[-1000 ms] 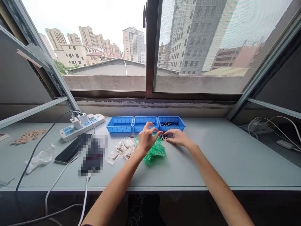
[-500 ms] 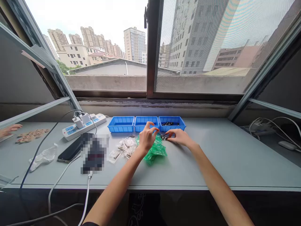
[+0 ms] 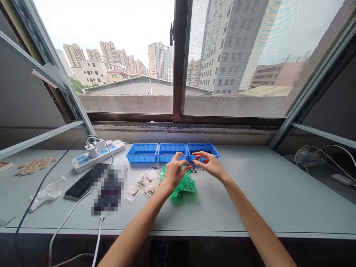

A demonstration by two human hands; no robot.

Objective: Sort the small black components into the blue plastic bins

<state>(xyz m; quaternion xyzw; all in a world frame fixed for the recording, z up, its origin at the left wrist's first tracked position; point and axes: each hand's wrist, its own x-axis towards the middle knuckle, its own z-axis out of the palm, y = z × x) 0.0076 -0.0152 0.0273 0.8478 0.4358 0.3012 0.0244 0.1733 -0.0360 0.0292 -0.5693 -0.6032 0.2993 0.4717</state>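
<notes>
My left hand (image 3: 175, 171) is above the green plastic packets (image 3: 185, 187), thumb and forefinger close together; anything between them is too small to make out. Facing it, my right hand (image 3: 208, 163) is raised in front of the right blue bin (image 3: 216, 155), its thumb and fingers curved toward each other, with any small item unclear. A few small black and silver parts (image 3: 194, 170) lie on the table beneath it. Dark parts sit in the right bin, partly hidden by my fingers. Left of the green packets is a pile of clear packets (image 3: 148, 180).
Left and middle blue bins (image 3: 142, 157) stand in the row at the back. A power strip (image 3: 118, 147), a black phone (image 3: 79, 187), cables, a crumpled clear bag (image 3: 48, 193) and brown pieces (image 3: 35, 166) occupy the left side. A metal frame (image 3: 80, 107) rises there.
My right hand has lifted off the small parts and moved up near the right bin. The view has tilted slightly upward. Another person's hand at the far left has left the view.
</notes>
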